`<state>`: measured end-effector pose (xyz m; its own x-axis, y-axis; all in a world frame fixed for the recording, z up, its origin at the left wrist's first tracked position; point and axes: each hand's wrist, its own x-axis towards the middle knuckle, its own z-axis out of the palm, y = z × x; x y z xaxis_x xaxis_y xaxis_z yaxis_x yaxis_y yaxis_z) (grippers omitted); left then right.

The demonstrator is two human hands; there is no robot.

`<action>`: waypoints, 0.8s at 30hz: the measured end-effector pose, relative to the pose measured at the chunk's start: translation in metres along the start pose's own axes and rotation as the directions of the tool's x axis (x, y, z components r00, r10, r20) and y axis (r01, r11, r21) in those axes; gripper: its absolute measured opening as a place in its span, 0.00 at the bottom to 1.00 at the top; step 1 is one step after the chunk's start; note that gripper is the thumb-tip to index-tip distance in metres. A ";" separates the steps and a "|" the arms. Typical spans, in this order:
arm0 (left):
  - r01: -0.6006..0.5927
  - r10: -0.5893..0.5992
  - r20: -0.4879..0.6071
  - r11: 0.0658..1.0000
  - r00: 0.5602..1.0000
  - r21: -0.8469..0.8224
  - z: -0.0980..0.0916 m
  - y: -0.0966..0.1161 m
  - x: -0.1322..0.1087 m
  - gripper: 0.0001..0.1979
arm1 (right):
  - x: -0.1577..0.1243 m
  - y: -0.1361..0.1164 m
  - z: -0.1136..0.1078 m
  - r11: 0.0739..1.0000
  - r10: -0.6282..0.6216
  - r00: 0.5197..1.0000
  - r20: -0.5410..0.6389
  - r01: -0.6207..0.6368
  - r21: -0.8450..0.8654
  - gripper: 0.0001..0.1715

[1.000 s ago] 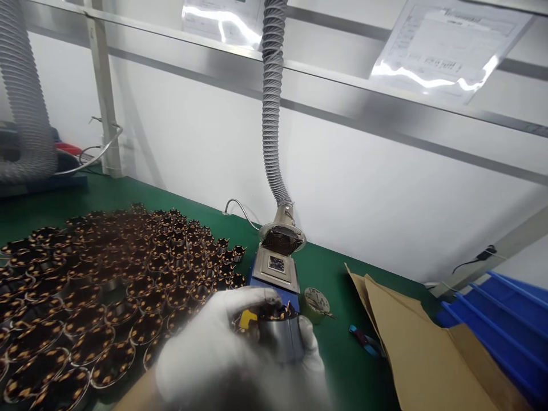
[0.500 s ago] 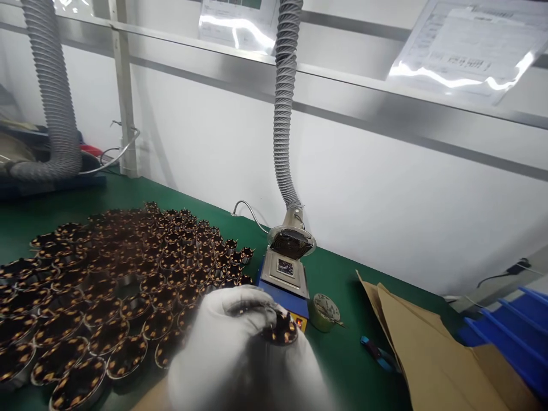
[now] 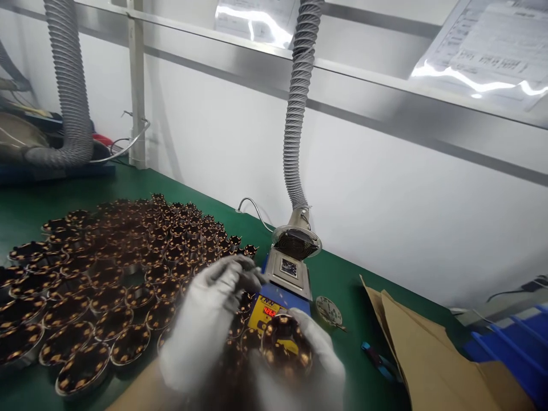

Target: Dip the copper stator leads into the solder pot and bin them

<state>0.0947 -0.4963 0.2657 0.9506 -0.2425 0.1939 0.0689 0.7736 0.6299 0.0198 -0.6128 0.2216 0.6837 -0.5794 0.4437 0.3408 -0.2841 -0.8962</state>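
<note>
Left hand (image 3: 205, 325): white-gloved, is held raised, fingers loosely extended. Right hand (image 3: 324, 358): white-gloved, is held lower, fingers curled in a grip.

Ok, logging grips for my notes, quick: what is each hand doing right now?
Left hand: over the loose stators, blurred; open or closed cannot be told.
Right hand: closed around a copper-wound stator.
</note>
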 end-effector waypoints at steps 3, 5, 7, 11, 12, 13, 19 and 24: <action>0.082 -0.102 0.128 0.986 0.987 0.147 0.001 0.011 0.005 0.16 | 0.007 0.009 -0.004 0.960 -0.250 0.968 -0.005 0.248 -0.131 0.33; 0.191 -0.255 0.232 0.945 0.939 0.266 0.002 0.012 0.004 0.16 | 0.010 0.018 -0.004 0.909 -0.374 0.927 0.024 0.372 -0.190 0.32; 0.211 -0.279 0.227 0.935 0.933 0.284 0.002 0.009 0.003 0.11 | 0.008 0.025 -0.003 0.865 -0.442 0.897 0.013 0.430 -0.260 0.30; 0.183 -0.270 0.203 0.912 0.941 0.366 -0.004 0.002 0.001 0.07 | -0.002 0.021 0.003 0.790 -0.467 0.884 0.031 0.433 -0.434 0.26; 0.175 -0.270 0.197 0.901 0.943 0.396 -0.005 0.001 0.002 0.07 | -0.004 0.017 0.005 0.780 -0.463 0.885 0.051 0.435 -0.450 0.25; 0.170 -0.266 0.181 0.891 0.947 0.420 -0.006 0.001 0.002 0.07 | -0.004 0.013 0.006 0.772 -0.471 0.880 0.066 0.447 -0.451 0.25; 0.059 -0.100 0.101 0.934 0.990 0.351 0.000 0.004 0.002 0.14 | 0.000 0.002 0.009 0.758 -0.519 0.849 0.098 0.510 -0.406 0.30; 0.243 -0.289 0.149 0.932 0.946 0.268 0.005 -0.003 0.001 0.11 | 0.004 0.015 0.008 0.802 -0.434 0.889 0.143 0.454 -0.388 0.34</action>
<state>0.0939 -0.5024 0.2680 0.8338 -0.5402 0.1138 0.2137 0.5059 0.8357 0.0327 -0.6137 0.2104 0.5525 -0.2828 0.7841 0.3335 -0.7871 -0.5189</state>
